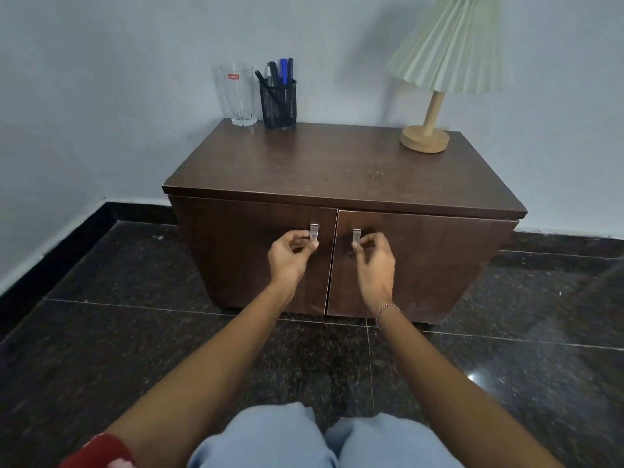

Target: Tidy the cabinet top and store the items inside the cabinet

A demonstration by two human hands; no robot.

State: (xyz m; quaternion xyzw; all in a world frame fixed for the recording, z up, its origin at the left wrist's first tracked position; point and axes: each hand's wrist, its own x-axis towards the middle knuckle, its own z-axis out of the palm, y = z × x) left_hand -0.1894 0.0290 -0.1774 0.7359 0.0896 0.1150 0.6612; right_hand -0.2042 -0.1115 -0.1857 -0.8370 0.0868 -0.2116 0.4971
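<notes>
Both hands' grips (pixel 293 252) (pixel 373 261) pinch cabinet door handles (pixel 314 231).

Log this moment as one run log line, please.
left hand: on left metal handle | right hand: on right metal handle | dark brown wooden cabinet doors: closed

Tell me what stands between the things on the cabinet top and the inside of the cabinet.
Both doors, shut: the left door and right door close off the interior. The left hand and right hand each pinch a handle. The glass, pen holder and lamp stand on top.
</notes>
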